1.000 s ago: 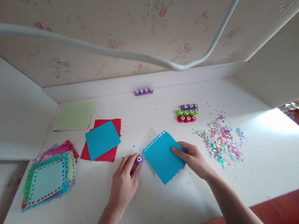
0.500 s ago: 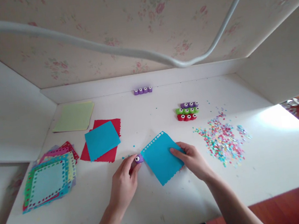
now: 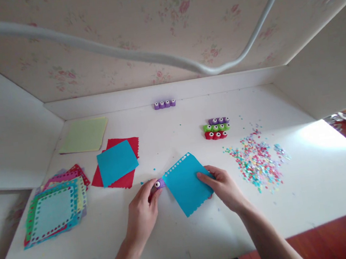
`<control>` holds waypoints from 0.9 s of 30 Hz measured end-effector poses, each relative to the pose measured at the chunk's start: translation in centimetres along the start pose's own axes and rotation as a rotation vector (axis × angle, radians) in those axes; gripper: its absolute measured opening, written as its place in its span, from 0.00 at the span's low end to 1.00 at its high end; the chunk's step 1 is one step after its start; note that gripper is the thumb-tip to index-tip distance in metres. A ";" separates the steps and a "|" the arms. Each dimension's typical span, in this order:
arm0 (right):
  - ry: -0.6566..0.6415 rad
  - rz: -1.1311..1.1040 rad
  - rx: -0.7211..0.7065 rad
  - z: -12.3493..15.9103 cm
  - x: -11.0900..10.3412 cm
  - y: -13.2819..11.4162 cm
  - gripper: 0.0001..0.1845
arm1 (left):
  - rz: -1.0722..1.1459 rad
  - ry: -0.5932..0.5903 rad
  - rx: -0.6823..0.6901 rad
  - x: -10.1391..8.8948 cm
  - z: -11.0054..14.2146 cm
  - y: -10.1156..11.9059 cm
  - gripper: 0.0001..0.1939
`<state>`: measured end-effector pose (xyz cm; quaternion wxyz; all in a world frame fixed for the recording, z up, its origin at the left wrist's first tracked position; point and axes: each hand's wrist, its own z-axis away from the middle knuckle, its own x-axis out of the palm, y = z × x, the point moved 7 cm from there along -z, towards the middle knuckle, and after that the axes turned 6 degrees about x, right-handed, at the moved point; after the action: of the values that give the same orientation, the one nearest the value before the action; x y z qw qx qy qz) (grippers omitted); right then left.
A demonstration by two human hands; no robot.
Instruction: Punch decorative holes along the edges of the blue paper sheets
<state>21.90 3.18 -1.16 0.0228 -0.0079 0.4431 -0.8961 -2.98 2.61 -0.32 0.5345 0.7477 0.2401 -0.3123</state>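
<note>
My left hand [image 3: 142, 206] is closed around a small purple craft punch [image 3: 158, 184] with a white button, gripping it between thumb and fingers. The punch meets the left corner of a blue sheet of paper [image 3: 186, 184]. A row of punched holes runs along the sheet's upper left edge, and its lower right edge is scalloped. At the sheet's right side, my right hand [image 3: 220, 182] pinches it, thumb on top and fingers underneath. A few blue paper bits [image 3: 154, 169] lie on the table just beyond the punch.
Left are a blue sheet [image 3: 118, 163] over red paper [image 3: 131, 145], pale green sheets [image 3: 83, 135], and a stack of hole-edged papers [image 3: 55, 212]. Purple punches [image 3: 165, 104] line the back. Grouped punches [image 3: 217, 128] and a confetti heap [image 3: 259, 161] lie right. A white cable [image 3: 139, 58] hangs above.
My left hand and the purple punch have shifted very slightly left. The blue sheet's lower corner has tilted a little downward; both hands keep their holds.
</note>
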 end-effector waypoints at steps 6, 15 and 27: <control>0.005 -0.006 -0.001 0.1 0.1 0.1 0.22 | 0.002 0.005 0.004 0.0 -0.1 0.0 0.14; 0.009 -0.013 -0.008 0.4 0.0 -0.1 0.23 | 0.005 0.002 0.015 -0.1 -0.1 0.1 0.14; -0.005 -0.008 -0.035 0.8 0.2 0.0 0.22 | 0.013 -0.002 0.032 0.0 -0.1 0.2 0.14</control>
<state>21.73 2.59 -0.68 0.0201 -0.0125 0.4588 -0.8882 -2.81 2.67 -0.12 0.5247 0.7574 0.2297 -0.3136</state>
